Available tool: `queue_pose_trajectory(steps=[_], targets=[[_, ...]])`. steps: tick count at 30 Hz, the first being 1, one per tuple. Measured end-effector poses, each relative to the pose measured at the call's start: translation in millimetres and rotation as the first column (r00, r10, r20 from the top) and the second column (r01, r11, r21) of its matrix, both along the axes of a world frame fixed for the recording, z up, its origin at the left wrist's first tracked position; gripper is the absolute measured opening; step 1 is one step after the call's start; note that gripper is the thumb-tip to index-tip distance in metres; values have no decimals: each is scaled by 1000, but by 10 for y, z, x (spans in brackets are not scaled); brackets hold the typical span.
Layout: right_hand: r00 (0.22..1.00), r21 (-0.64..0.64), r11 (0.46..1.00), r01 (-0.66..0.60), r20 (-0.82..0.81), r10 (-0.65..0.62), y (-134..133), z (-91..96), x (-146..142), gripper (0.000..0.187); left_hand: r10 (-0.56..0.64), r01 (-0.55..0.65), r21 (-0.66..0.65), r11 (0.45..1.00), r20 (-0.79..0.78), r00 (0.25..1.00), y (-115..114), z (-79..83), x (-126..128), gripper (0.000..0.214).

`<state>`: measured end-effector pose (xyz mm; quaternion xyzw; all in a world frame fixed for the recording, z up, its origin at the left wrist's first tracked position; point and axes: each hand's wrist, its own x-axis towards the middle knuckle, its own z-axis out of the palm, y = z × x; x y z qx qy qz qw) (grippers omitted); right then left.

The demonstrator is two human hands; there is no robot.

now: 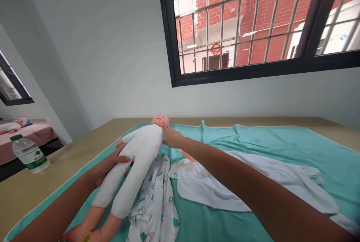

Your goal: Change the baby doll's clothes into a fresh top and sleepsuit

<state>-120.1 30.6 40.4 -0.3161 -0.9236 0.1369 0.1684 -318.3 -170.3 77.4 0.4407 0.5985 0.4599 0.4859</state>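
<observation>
A baby doll point(146, 141) with a white cloth body and pinkish head, hands and feet is held at a slant, feet toward me. My left hand point(114, 161) grips it around the hip and upper leg, thumb on top. At the neck and shoulder, my right hand point(172, 138) holds the doll, its fingers partly hidden behind the head. Beneath and beside the doll lies a white baby garment point(159, 200) printed with green figures. A plain white cloth or garment point(213, 189) is spread to the right, under my right forearm.
A teal cloth point(202, 223) covers most of the wooden table point(81, 146). On the table's left edge stands a water bottle point(29, 154) with a green cap. Behind is a wall with a barred window point(239, 21). Another doll point(14, 125) lies on a pink-covered surface at far left.
</observation>
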Motion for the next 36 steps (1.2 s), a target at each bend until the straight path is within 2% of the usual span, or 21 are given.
queue_pose_trajectory(steps=[2, 5, 9, 12, 14, 15, 16, 18, 19, 20, 21, 22, 23, 24, 25, 28, 30, 33, 35, 36], targets=[[994, 5, 1000, 28, 110, -28, 85, -118, -151, 82, 33, -33, -1, 999, 11, 999, 30, -141, -96, 85], [988, -6, 999, 40, 151, -38, 176, -289, -265, 77, 14, -13, -39, 999, 34, 999, 108, -319, -177, 85], [984, -4, 1000, 30, 175, -29, 202, -444, -209, 71, -6, 15, -126, 992, 70, 997, 226, -529, -261, 92], [980, -27, 1000, 14, 201, -8, 203, -455, 111, 64, -6, 6, -154, 988, -4, 1000, 266, -668, -357, 87], [973, -39, 997, 66, 223, -56, 194, -419, 522, 55, 66, -91, -99, 991, -230, 971, 266, -726, -408, 79], [967, -37, 993, 115, 235, -103, 177, -397, 788, 50, 142, -164, -22, 986, -392, 909, 260, -739, -407, 75], [956, -26, 984, 178, 243, -166, 148, -378, 1087, 47, 233, -218, 94, 971, -550, 802, 251, -743, -375, 68], [918, 7, 951, 310, 259, -301, 43, -363, 1743, 43, 400, -198, 352, 915, -729, 556, 225, -729, -182, 51], [888, 27, 925, 380, 268, -373, -29, -373, 2074, 41, 444, -119, 446, 887, -753, 486, 215, -723, -14, 44], [854, 54, 893, 446, 273, -443, -111, -396, 2392, 40, 455, -27, 503, 864, -757, 470, 213, -722, 199, 39], [817, 79, 861, 502, 283, -502, -200, -429, 2684, 39, 437, 66, 535, 842, -749, 498, 222, -731, 450, 37], [774, 102, 824, 557, 296, -560, -293, -472, 2944, 38, 357, 179, 520, 835, -761, 542, 246, -749, 724, 36], [714, 119, 772, 624, 314, -626, -387, -518, 3164, 38, 285, 256, 491, 833, -776, 563, 286, -776, 1009, 34], [681, 124, 745, 656, 330, -654, -481, -565, 3345, 38, 209, 317, 443, 838, -799, 564, 341, -810, 1288, 31], [666, 127, 733, 668, 335, -666, -574, -609, 3486, 36, 150, 376, 409, 831, -816, 558, 407, -847, 1549, 30], [673, 139, 718, 682, 263, -691, -835, -689, 3724, 30, 151, 429, 442, 788, -814, 561, 613, -956, 2137, 30], [649, 145, 672, 726, 178, -740, -971, -692, 3804, 30, 166, 421, 461, 781, -804, 571, 702, -1009, 2348, 24], [558, 29, 561, 827, 83, -826, -1088, -648, 3921, 30, 195, 359, 493, 793, -763, 616, 711, -1035, 2482, 10], [538, -83, 533, 842, 62, -841, -1113, -619, 4001, 21, 195, 319, 496, 808, -735, 650, 649, -1018, 2520, 12], [550, -126, 541, 832, 49, -834, -1116, -608, 4027, 15, 187, 306, 489, 817, -726, 661, 608, -1001, 2539, 14]])
